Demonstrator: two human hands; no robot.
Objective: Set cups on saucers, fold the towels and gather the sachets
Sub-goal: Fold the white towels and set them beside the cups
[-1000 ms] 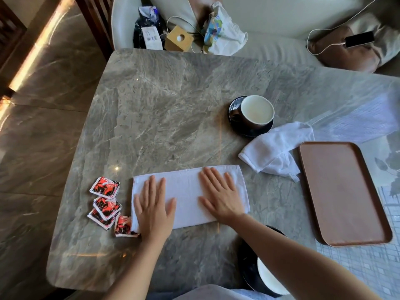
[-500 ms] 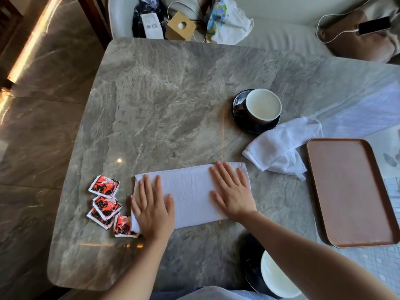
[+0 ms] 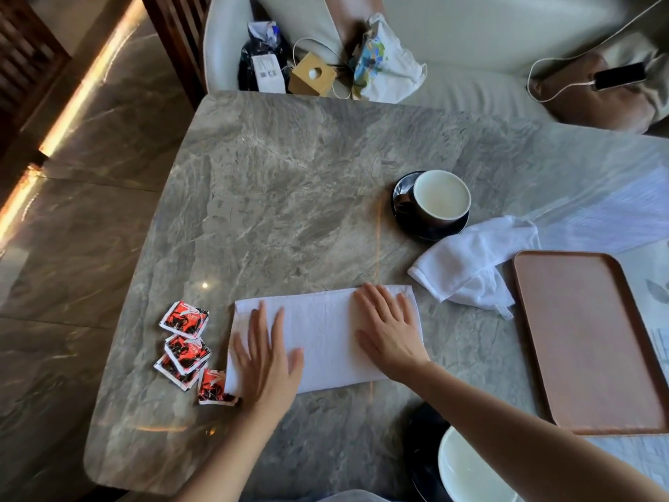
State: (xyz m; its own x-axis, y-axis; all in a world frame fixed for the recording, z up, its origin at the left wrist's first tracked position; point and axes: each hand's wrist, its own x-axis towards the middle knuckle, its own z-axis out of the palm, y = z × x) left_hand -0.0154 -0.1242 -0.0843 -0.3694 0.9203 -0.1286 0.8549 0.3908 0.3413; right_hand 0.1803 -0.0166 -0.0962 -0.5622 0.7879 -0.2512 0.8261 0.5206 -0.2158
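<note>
Towel point(image 3: 325, 335), white & folded into a long strip, is lying flat near the front of the desk point(image 3: 289, 175), w/ both hands pressing down on it. Left hand point(image 3: 266, 360) is resting palm-down on the strip's left end, fingers straight & spread, gripping nothing; it's showing a bit blurred. Right hand point(image 3: 389, 331) is resting palm-down on the right end, fingers straight & close together, also gripping nothing. Sachets point(image 3: 184, 342), four red/black/white ones, are sitting in a loose cluster just left of the towel, some overlapping, the nearest one touching the towel's near-left corner. Second towel point(image 3: 474, 269), crumpled, is lying to the right, between the saucer point(image 3: 427, 230) & the tray point(image 3: 586, 338). Cup point(image 3: 440, 197), dark outside & white inside, is standing upright on that dark saucer, beyond the right hand. Second cup point(image 3: 470, 469) is sitting on a second saucer point(image 3: 423, 447) at the desk's near edge, partly hidden by the right forearm. Tray, brown w/ rounded corners, is lying at the desk's right side. Beyond the desk a pale sofa point(image 3: 470, 38) is carrying a cardboard box point(image 3: 311, 74), bags & a phone point(image 3: 619, 76) on a cable.
</note>
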